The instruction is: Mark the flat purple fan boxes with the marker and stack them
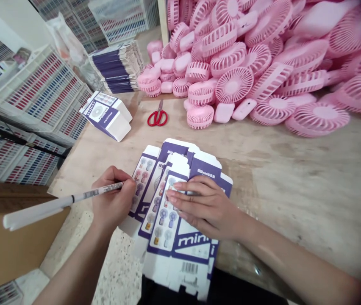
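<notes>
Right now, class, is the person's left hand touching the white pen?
Touching. The head view shows the left hand closed around the white pen, whose shaft sticks out toward the picture's lower left.

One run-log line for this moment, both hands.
left hand: holds pen; right hand: on flattened boxes; scissors, pink fans: on table

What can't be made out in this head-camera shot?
All in the head view:
Pen tip: hidden by the left hand.
Print on the top flat box: partly covered by the right hand.
Count of boxes beneath: overlap hides it.
Barcode digits: too small.
Pink fans: pile cut off by top and right edges, the right side darkened.
Crates: slatted walls obscure contents.
</notes>
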`<state>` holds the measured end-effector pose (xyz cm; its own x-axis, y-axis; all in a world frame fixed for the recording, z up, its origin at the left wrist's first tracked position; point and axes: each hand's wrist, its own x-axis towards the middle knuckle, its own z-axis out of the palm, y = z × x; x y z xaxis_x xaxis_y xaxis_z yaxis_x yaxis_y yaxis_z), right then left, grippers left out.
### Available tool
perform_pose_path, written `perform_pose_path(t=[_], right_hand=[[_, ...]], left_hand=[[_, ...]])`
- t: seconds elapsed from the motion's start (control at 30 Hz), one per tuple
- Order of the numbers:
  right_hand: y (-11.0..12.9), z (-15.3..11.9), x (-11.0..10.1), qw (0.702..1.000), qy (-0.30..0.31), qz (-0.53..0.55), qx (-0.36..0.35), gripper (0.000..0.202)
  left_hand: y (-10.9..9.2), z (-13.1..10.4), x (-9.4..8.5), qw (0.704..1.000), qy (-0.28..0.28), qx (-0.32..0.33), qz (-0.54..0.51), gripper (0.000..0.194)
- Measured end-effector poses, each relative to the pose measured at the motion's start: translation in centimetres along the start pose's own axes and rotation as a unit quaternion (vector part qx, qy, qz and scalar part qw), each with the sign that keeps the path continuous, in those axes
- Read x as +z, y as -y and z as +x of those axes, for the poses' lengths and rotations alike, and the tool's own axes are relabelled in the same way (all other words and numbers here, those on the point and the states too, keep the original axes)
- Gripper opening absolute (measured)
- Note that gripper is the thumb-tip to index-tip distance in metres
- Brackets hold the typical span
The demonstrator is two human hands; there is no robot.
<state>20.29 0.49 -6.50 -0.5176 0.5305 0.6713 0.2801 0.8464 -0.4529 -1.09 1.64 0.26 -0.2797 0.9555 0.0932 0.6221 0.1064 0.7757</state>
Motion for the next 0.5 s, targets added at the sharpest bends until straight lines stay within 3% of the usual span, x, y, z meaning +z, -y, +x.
perform_pose_path(t=[0.13,0.23,0.27,0.4,0.5], right_hand=[[0.0,0.0,0.0,1.0,0.001,-0.003,0.002,0.035],[0.0,-0.1,0.1,1.0,-0.004,-0.005,0.001,0.035],[0.0,-0.1,0.1,1.0,-0.009,-0.004,-0.001,0.035],[0.0,-0.2,0.4,0.999,-0.03,-0.018,-0.006,0.033],[0.1,-0.1,0.5,0.998,-0.043,-0.039,-0.01,0.033]], left_hand=[[-0.1,0.1,-0.1,1.0,-0.007,0.01,-0.002,0.01],[-0.5,0.8,-1.0,0.991,0.012,-0.044,-0.126,0.007],[-0.7,1.1,-1.5,0.981,0.05,-0.079,-0.171,0.007],[-1.9,2.2,-3.9,0.91,0.274,-0.222,-0.217,0.054],[-2.6,1.7,-5.1,0.891,0.32,-0.218,-0.238,0.062]])
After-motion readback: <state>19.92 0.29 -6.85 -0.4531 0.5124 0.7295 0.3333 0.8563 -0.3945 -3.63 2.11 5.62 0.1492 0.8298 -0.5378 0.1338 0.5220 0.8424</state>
